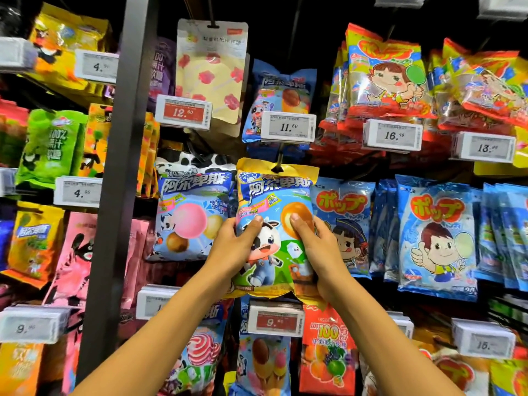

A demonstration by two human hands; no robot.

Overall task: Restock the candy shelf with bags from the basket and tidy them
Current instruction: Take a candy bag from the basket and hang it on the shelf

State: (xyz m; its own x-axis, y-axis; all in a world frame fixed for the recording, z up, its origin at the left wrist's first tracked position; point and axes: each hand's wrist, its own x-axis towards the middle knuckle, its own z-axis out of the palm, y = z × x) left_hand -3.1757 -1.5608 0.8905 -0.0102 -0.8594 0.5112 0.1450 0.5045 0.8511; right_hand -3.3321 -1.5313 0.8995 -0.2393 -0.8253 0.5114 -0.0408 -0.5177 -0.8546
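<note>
Yellow bag (pixel 274 195) hemmed in: cow-print bag (pixel 194 212) L, blue bag (pixel 340 204) R, price tag (pixel 275 320) just below

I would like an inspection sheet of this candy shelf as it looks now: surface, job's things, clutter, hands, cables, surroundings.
Surface: hanging display with pegs, split by a grey upright; bags hang in rows.
Job's things: yellow-edged cow bag held up with its top hole at a peg; cannot tell if it is fully hung. The basket is not in view.
Clutter: nothing seen.
Hands: left hand and right hand grip the bag's two sides, thumbs on its front.
Cables: nothing seen.
Surroundings: pink-lollipop bag to the left, blue boy bag to the right, 11.50 price tag above, red 9.40 price tag below.
</note>
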